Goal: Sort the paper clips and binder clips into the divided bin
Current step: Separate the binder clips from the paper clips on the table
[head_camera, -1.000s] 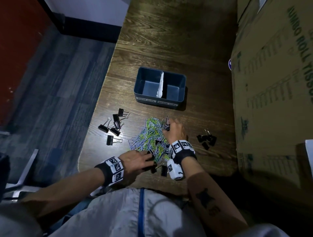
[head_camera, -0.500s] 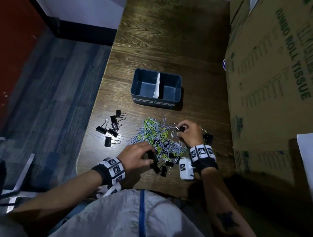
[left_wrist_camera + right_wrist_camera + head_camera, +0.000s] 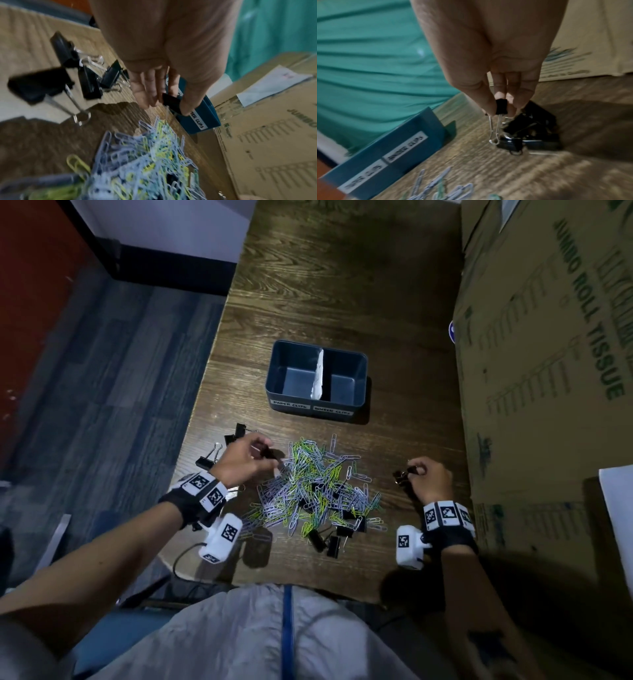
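A blue divided bin (image 3: 317,402) with a white divider stands on the wooden table, labelled paper clips left, binder clips right; both halves look empty. A pile of green and lilac paper clips (image 3: 310,484) lies in front of it, with black binder clips mixed in. My left hand (image 3: 255,455) pinches a black binder clip (image 3: 171,103) at the pile's left edge. My right hand (image 3: 416,472) pinches a small black binder clip (image 3: 501,106) just above a small heap of binder clips (image 3: 534,129) right of the pile.
More binder clips (image 3: 73,75) lie in a group left of the pile near the table's left edge (image 3: 205,392). Tall cardboard boxes (image 3: 548,371) wall off the right side. Bare wood stretches behind the bin.
My left hand has lifted out of the pile's near edge and moved left and away with a binder clip. My right hand has shifted right to the small heap, holding a clip.
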`<state>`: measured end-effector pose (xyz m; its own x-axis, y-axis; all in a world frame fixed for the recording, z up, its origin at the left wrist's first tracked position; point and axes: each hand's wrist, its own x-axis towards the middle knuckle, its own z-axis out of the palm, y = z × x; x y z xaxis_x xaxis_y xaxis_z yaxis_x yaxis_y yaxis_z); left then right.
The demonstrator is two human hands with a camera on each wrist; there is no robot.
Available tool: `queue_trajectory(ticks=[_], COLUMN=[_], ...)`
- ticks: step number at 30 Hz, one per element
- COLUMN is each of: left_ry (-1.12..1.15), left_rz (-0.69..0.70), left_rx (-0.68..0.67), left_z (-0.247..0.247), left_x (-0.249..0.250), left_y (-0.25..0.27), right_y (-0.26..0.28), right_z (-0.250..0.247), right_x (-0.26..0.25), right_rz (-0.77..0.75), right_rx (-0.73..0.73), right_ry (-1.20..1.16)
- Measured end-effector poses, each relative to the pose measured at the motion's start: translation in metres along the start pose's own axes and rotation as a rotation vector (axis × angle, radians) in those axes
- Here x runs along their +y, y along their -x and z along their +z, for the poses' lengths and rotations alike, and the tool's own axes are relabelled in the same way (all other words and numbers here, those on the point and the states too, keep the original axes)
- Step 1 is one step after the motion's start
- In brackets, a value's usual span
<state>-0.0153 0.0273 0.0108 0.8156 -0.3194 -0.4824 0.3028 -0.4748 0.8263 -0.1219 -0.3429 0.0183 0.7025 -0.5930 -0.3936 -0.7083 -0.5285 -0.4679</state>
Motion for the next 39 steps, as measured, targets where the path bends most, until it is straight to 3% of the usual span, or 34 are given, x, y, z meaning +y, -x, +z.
queue_trajectory(ticks=[2, 5, 9, 13, 16, 20, 22, 24, 31, 35, 39], left_ry=[-0.215, -0.462, -0.667, -0.803, -0.874, -1.093, -1.096, -1.04, -0.794, -0.761, -1.009], left_rz=[0.033, 0.082, 0.189, 0.342, 0.391, 0.281, 0.182, 0.16, 0.171, 0.297, 0.622], left_rx=[0.128, 0.214, 0.168, 0.156, 0.046, -0.261, -0.366, -0.366, -0.285, -0.174, -0.182], left_z=[-0.013, -0.026, -0.031, -0.028, -0.025, -0.021, -0.015, -0.005, 0.048, 0.068, 0.077], left_x=[-0.007, -0.018, -0.031, -0.033, -0.041, -0.064, -0.069, -0.066, -0.035, -0.021, -0.02], left_y=[-0.01, -0.017, -0.014, 0.01, 0.042, 0.081, 0.092, 0.096, 0.066, 0.058, 0.059], right_y=[-0.004, -0.005, 0.0, 0.019, 0.043, 0.076, 0.09, 0.101, 0.122, 0.123, 0.128], right_z=[-0.001, 0.002, 0.007, 0.012, 0.02, 0.045, 0.057, 0.067, 0.091, 0.097, 0.098], right_x=[0.008, 0.015, 0.014, 0.009, 0.006, 0.016, 0.023, 0.026, 0.016, 0.01, 0.01], right_rz=[0.041, 0.071, 0.013, -0.066, -0.082, -0.157, -0.169, -0.194, -0.3, -0.303, -0.327], right_rx=[-0.009, -0.017, 0.034, 0.18, 0.096, -0.218, -0.376, -0.464, -0.428, -0.355, -0.291], right_ry=[0.032, 0.039, 0.029, 0.023, -0.075, 0.044, 0.135, 0.196, 0.28, 0.252, 0.232])
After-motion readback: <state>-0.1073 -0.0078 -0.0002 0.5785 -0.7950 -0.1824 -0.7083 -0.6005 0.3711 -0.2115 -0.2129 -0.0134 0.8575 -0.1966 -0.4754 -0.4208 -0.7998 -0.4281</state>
